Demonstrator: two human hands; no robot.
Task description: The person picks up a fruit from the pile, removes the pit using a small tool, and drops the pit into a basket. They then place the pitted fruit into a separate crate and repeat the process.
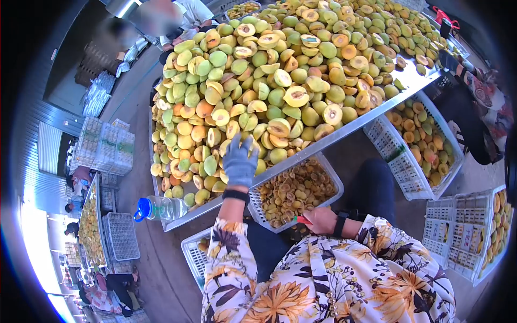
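Note:
A big heap of yellow-green stone fruit [237,107], much of it cut in halves with brown centres, covers a metal-edged table [301,153]. My left hand [240,164], in a grey glove, reaches over the near edge and rests its spread fingers on the fruit. No fruit shows clearly in its grasp. Lower down, my bare right hand [321,219] is closed around a small red-handled tool [302,219]; its working end cannot be made out. Just beyond that hand, below the table edge, a white crate [335,185] holds brownish fruit pieces [293,191].
A clear bottle with a blue cap [144,209] stands at the table's left corner. Crates of fruit [396,156] and stacked crates [452,231] are on the right. A person [476,102] sits at right; others work at the far side and far left.

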